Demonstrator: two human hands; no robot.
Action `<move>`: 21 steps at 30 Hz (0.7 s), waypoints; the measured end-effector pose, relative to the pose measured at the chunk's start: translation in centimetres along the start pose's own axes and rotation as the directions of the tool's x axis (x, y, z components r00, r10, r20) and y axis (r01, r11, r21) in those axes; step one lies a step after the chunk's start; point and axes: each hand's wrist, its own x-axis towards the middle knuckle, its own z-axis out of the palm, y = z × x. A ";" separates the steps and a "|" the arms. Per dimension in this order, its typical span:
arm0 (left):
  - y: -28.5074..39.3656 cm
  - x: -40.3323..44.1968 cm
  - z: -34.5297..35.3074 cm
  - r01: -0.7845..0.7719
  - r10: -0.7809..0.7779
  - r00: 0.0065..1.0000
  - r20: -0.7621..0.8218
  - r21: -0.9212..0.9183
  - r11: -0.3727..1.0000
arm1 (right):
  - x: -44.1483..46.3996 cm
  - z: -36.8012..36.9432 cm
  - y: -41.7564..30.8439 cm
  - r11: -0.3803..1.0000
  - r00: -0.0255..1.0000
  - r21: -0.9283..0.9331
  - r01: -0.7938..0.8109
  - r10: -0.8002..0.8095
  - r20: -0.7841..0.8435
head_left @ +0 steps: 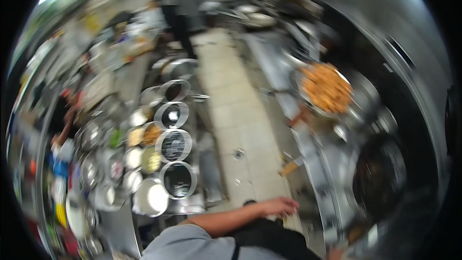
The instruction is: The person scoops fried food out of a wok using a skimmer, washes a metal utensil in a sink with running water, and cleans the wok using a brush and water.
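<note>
My left hand (pixel 280 206) reaches across in front of my dark apron (pixel 269 240), above the tiled floor. Its fingers look loosely extended, with nothing visible in them, though motion blurs them. At the bottom edge, my right hand (pixel 335 253) is mostly cut off and smeared. Closest to it is a brownish object like a wooden handle (pixel 356 234); whether they touch is unclear. Beyond lies a large dark wok (pixel 379 178) on the stove. Further up the range, a round container (pixel 304 83) is heaped with orange-brown fried food (pixel 327 87).
Left of the aisle (pixel 236 130), a steel counter (pixel 118 226) bears several pots, including one of dark liquid (pixel 178 180) and one of white contents (pixel 155 197). A wooden-handled tool (pixel 290 167) juts over the aisle. Another person (pixel 65 120) stands far left; a dark-clothed person (pixel 175 19) stands ahead.
</note>
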 end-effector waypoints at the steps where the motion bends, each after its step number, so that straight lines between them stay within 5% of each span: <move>1: 0.6 0.8 0.6 -0.010 0.010 1.000 0.003 0.089 0.996 | 0.1 3.5 2.3 0.997 0.993 0.026 -0.073 0.070 0.099; 3: 3.0 1.9 3.0 -0.019 0.008 0.998 0.068 0.163 0.986 | 1.3 7.7 7.6 0.985 0.931 0.170 -0.041 -0.024 0.364; 4: 4.1 2.5 3.9 -0.012 -0.001 0.997 0.075 0.178 0.984 | 1.2 9.1 8.8 0.628 0.892 0.658 -0.416 0.140 0.430; 5: 5.8 2.5 5.5 0.024 -0.033 0.999 0.035 0.236 0.971 | -1.0 -0.5 3.6 -0.099 0.681 0.725 -0.682 0.275 0.679; 7: 5.6 3.5 5.5 -0.001 -0.007 0.999 0.045 0.186 0.983 | -4.3 -7.7 1.9 -0.695 0.748 0.526 -0.490 -0.025 0.664; 8: 5.6 4.0 5.3 0.006 -0.021 0.997 0.075 0.195 0.981 | -5.3 -10.1 1.1 -0.707 0.753 0.535 -0.463 0.005 0.658; 11: 5.0 4.8 5.0 0.077 -0.075 0.997 -0.018 0.123 0.989 | -5.5 -16.0 -0.2 -0.392 0.924 0.870 -0.299 0.109 0.366; 13: 4.3 4.8 5.1 0.070 -0.065 0.997 -0.041 0.138 0.988 | -1.1 -18.6 1.8 -0.063 0.995 0.995 -0.083 0.044 0.085; 15: 4.0 5.0 5.4 0.080 -0.077 0.997 -0.031 0.123 0.989 | 4.3 -24.5 -0.2 0.373 0.991 0.925 -0.068 0.134 0.019; 18: 3.9 5.0 6.2 0.045 -0.039 0.998 -0.058 0.106 0.993 | 12.3 -26.7 -1.6 0.511 0.999 0.859 -0.024 0.050 -0.003; 20: 3.0 4.6 6.3 -0.019 0.030 0.991 -0.128 0.090 0.996 | 17.5 -25.4 -1.9 0.870 0.949 0.404 0.281 -0.315 0.018; 21: 2.3 4.6 6.1 -0.037 0.053 0.988 -0.146 0.105 0.994 | 20.2 -24.1 -3.7 0.894 0.913 0.348 0.281 -0.360 0.190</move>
